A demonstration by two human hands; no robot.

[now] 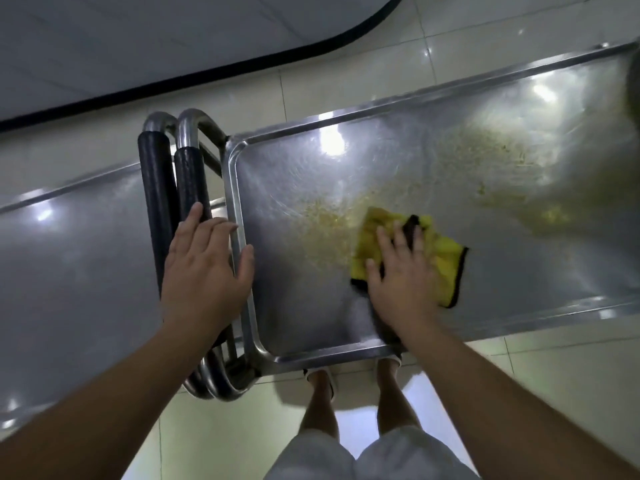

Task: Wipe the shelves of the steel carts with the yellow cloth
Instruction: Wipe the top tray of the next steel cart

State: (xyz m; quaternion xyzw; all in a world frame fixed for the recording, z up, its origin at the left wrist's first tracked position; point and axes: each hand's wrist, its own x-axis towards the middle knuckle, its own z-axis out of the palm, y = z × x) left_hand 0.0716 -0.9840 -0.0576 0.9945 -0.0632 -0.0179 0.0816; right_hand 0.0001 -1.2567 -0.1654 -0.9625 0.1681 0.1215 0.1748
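Observation:
A steel cart's top shelf [311,188] stretches from centre to upper right, smeared with yellowish residue across its middle. The yellow cloth [443,258], edged in black, lies flat on the shelf near its front left part. My right hand [401,271] presses down on the cloth with fingers spread and straight. My left hand [204,268] rests flat over the shelf's left rim and the cart's handle bars [188,181], fingers extended.
A second steel cart's shelf [76,244] lies to the left, its black-gripped handle [156,188] nested beside the first cart's. A white table with a black edge [207,69] stands beyond. My feet [322,379] are on the tiled floor below the shelf's front rim.

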